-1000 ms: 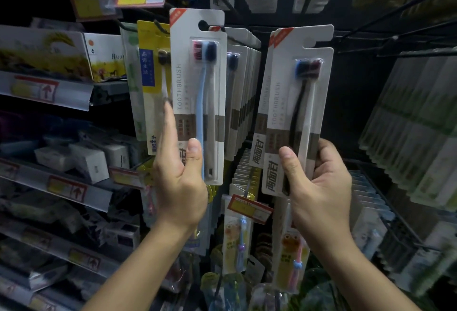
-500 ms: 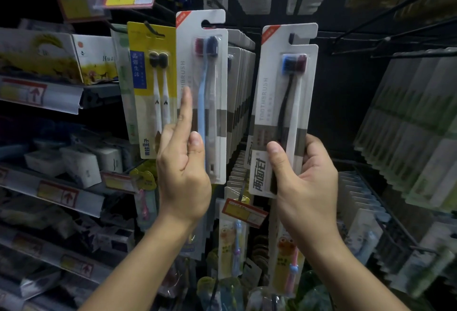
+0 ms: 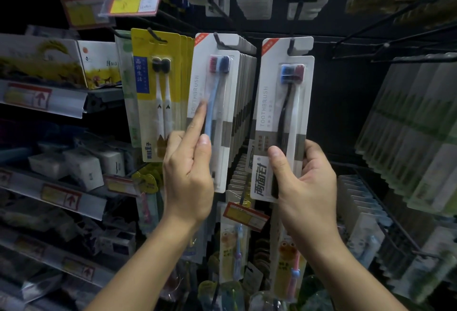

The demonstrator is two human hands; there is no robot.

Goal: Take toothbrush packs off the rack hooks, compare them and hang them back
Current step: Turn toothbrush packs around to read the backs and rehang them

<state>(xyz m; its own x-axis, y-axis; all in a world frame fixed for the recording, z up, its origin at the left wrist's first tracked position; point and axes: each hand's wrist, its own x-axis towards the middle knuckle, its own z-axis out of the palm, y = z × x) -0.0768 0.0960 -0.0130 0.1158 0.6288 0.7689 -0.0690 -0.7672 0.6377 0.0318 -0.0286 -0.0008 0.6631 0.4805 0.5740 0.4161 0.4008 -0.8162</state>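
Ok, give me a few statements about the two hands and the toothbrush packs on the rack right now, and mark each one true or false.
1. The right hand grips the lower part of a white two-brush toothbrush pack. True.
2. That pack's hang hole sits at a black rack hook. True.
3. The left hand holds the yellow two-brush pack. False: it is at the white pack with the light blue brush, forefinger straight.
4. The right-hand pack holds two white brushes. False: one black, one white.
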